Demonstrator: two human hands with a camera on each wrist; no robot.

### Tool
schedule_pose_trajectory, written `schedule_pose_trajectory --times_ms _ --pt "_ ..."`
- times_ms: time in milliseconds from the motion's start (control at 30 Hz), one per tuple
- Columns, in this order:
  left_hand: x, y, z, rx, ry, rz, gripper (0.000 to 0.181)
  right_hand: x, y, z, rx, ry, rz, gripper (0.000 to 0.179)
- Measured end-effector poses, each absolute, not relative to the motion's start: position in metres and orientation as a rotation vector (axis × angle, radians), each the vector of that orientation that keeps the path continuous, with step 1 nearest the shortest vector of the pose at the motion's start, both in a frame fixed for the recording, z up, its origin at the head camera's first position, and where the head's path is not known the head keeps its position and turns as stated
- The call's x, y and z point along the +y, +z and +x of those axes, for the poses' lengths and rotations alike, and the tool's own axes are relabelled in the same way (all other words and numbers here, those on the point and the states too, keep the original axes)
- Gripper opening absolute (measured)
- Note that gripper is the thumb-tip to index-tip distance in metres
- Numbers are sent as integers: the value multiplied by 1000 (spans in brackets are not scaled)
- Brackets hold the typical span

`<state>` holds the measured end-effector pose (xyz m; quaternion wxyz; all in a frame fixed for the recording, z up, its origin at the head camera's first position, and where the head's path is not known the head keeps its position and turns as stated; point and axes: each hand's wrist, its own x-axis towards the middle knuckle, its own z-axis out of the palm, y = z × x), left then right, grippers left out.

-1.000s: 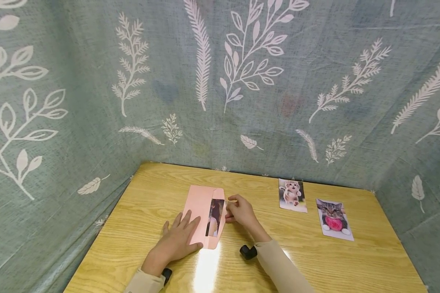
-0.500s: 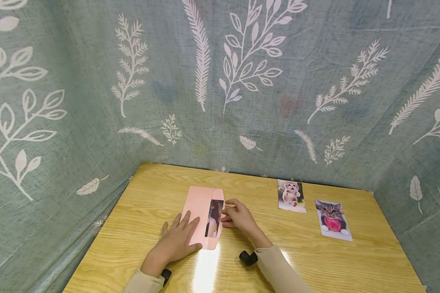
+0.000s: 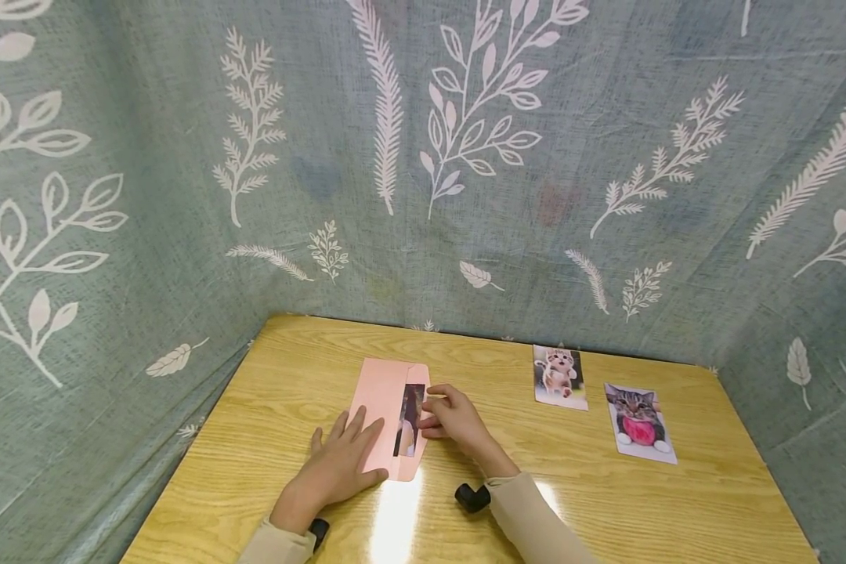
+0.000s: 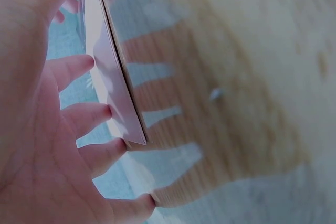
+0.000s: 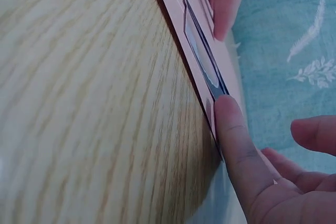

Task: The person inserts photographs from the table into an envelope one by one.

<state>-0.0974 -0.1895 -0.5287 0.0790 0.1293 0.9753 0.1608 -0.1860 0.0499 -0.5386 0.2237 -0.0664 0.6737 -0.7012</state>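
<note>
On the table lies a pink envelope (image 3: 381,392), its flap turned out to the right. A photo (image 3: 407,431) with a dark area and a light shape sits partly inside the envelope's opening, its left part hidden. My left hand (image 3: 338,462) rests spread on the envelope's left half, and in the left wrist view its fingers (image 4: 86,116) touch the envelope and the table. My right hand (image 3: 458,423) touches the photo's outer edge. In the right wrist view one finger (image 5: 233,135) presses that edge while the other fingers stand apart, pinching nothing.
To the right lie a kitten photo (image 3: 560,380) and a photo of a cat with a pink ball (image 3: 640,427). A leaf-patterned green curtain (image 3: 423,258) borders the wooden table (image 3: 493,517) at the back and sides.
My right hand has moved left against the photo, and less of the photo shows outside the envelope's opening. The left hand has stayed in place.
</note>
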Motion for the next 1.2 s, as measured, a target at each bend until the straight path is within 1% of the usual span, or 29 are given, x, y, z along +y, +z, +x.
schedule_pose_trajectory --times_ms 1200 --pt "-189 -528 -98 2929 478 401 81 22 -539 -184 1866 -1915 -150 41"
